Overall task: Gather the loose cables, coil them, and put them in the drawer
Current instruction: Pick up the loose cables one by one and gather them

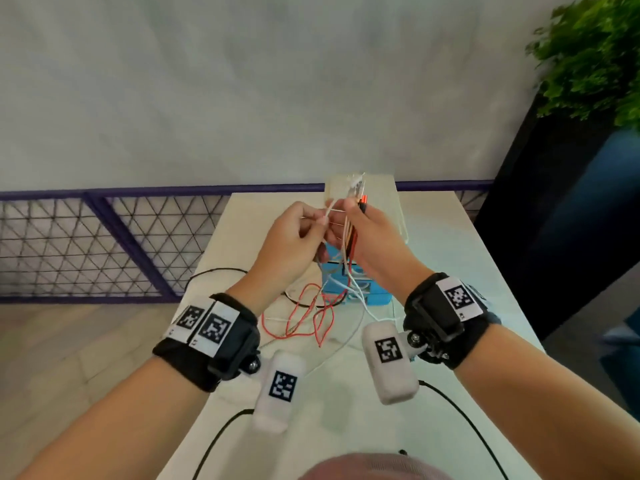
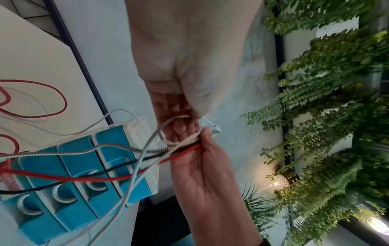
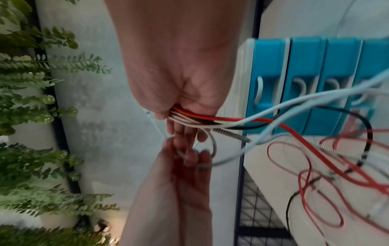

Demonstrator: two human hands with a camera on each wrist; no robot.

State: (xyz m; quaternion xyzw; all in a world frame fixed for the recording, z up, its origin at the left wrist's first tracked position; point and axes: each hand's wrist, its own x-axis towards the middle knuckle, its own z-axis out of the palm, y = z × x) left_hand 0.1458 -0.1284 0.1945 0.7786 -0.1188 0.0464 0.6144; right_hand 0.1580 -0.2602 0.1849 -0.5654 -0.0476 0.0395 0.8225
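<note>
I stand at a pale table (image 1: 450, 237) set against a grey wall, with a purple mesh railing behind it and leafy green plants (image 1: 595, 57) to my right.

Above the table I hold a bundle of cables (image 3: 202, 120): red, black, white and a braided silver one. My right hand (image 1: 372, 233) is clenched around the bundle near the plug ends, which stick up past my knuckles. My left hand (image 1: 294, 237) pinches a single white cable (image 2: 176, 121), looped beside the bundle and close to my right fingers.

Below my hands, the long tails trail down in loose curls: red loops (image 1: 311, 320) and white strands sprawl on the tabletop, and a black cable (image 1: 214, 271) arcs off to the left. Behind them stands a small blue drawer unit (image 2: 69, 179) with white crescent handles; its drawers look shut from here.

To do this well, I think I should tuck the white cable into my right hand's grip, level with the other ends, then draw the slack up in even loops, going slowly because the tails cross and could knot.
</note>
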